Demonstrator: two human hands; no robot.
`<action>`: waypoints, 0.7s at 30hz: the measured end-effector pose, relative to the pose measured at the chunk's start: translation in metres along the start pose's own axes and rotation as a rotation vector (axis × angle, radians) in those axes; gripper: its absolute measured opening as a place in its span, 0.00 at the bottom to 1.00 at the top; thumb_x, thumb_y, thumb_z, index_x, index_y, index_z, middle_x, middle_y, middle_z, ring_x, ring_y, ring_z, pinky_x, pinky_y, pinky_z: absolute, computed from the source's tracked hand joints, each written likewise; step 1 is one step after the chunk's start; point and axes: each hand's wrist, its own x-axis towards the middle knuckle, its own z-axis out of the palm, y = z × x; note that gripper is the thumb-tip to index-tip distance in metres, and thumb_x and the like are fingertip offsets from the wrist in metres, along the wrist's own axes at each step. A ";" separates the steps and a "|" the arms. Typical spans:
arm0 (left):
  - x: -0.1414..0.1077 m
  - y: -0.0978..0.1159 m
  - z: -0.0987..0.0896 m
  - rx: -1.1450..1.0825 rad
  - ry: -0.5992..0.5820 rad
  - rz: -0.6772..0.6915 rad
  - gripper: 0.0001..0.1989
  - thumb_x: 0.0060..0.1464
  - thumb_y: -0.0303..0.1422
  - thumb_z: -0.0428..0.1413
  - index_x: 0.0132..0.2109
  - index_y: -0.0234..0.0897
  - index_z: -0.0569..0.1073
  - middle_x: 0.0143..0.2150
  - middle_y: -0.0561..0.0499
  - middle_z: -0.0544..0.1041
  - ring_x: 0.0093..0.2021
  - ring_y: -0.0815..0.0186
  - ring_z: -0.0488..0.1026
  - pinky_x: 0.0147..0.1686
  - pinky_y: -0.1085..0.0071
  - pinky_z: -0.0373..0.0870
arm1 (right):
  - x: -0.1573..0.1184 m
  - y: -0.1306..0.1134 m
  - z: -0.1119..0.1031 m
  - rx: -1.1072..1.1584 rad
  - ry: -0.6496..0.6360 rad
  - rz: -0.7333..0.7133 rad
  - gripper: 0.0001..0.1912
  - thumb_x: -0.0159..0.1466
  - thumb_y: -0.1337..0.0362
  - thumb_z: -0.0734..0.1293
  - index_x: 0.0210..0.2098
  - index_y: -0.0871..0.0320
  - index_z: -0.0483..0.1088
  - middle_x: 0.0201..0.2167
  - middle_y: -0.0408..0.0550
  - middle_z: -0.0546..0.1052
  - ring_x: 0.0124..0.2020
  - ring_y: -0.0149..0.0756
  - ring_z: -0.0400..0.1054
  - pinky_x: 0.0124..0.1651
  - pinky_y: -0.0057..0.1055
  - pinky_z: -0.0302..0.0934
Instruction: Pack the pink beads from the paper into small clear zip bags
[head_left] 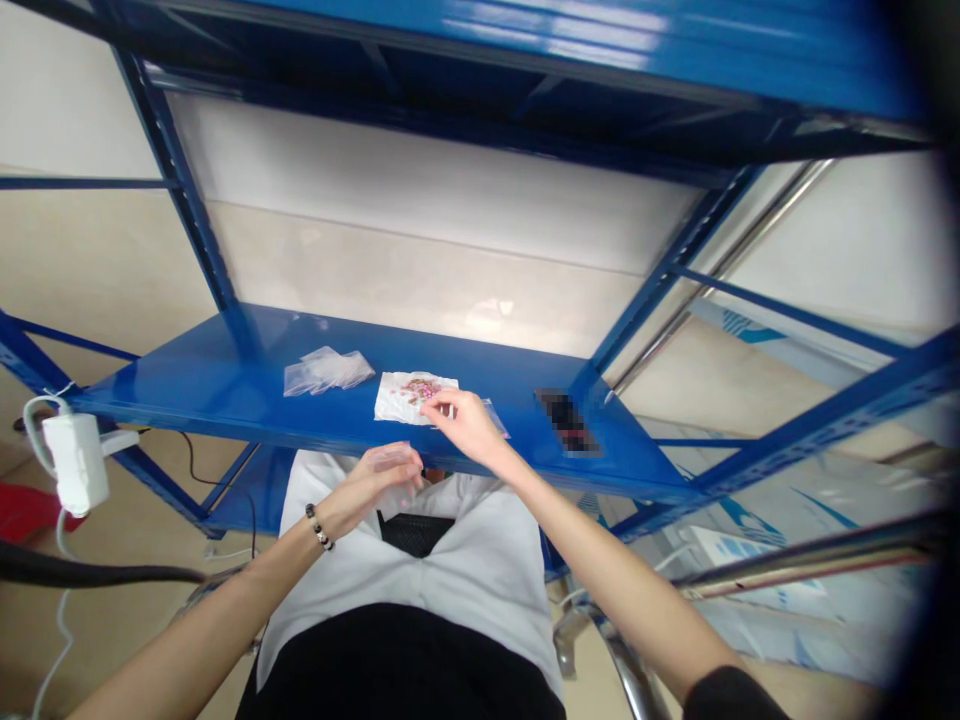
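Note:
My left hand (386, 478), with a beaded bracelet at its wrist, is closed around a small clear plastic bag (391, 458) just off the front edge of the blue shelf. On the shelf lies a crumpled white sheet (390, 400) bearing a heap of small pink and brownish pieces (420, 388), too small to name. Over the sheet's right side, my right hand (459, 415) pinches thumb and fingers together beside the heap. Whatever sits between those fingertips is too small to make out. Partly behind the right hand lies a clear packet (495, 418).
A pile of clear plastic bags (328, 370) rests on the shelf (247, 390) to the left. At the right lies a dark, pixelated flat object (568, 422). An upper shelf (480, 60) hangs overhead between blue posts. A white power strip (75, 462) hangs at the left post.

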 end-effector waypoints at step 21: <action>-0.005 0.004 0.000 -0.055 0.005 0.020 0.14 0.55 0.41 0.60 0.33 0.34 0.69 0.28 0.51 0.69 0.30 0.67 0.69 0.28 0.72 0.67 | 0.051 0.095 -0.007 -0.364 0.143 0.202 0.07 0.60 0.71 0.66 0.30 0.59 0.77 0.32 0.50 0.78 0.37 0.36 0.69 0.46 0.30 0.60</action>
